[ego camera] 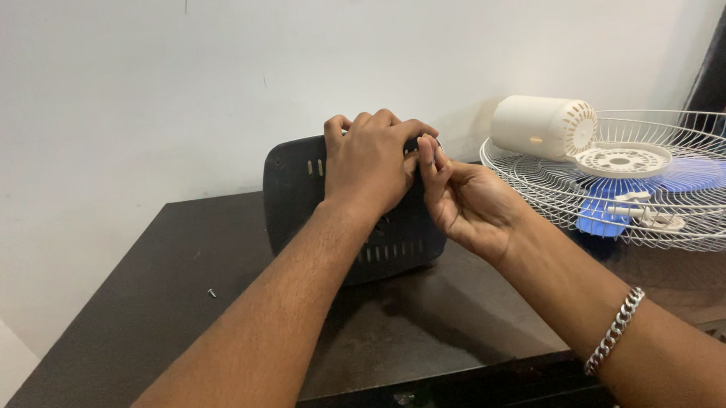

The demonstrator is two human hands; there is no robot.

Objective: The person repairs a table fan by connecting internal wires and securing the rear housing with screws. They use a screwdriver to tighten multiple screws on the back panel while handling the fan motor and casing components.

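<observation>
Presently: dark slotted fan base cover [382, 249] stands on edge on black table [143, 318], steadied by left hand [371, 166] curled over its top; right hand [464, 202] pinches at upper edge. White wire fan guard [699, 200], motor housing [543, 126] lie alongside; loose screw [211, 293] apart.

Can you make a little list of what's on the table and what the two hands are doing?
Left hand: left hand gripping the top of the dark plastic slotted panel, which stands upright
Right hand: right hand, fingertips pinched at the panel's upper right edge
Wrist: silver chain bracelet
Right side: white wire fan grille, blue fan blades, white cylindrical motor housing
Small part: screw
Surface: dark wooden table
</observation>
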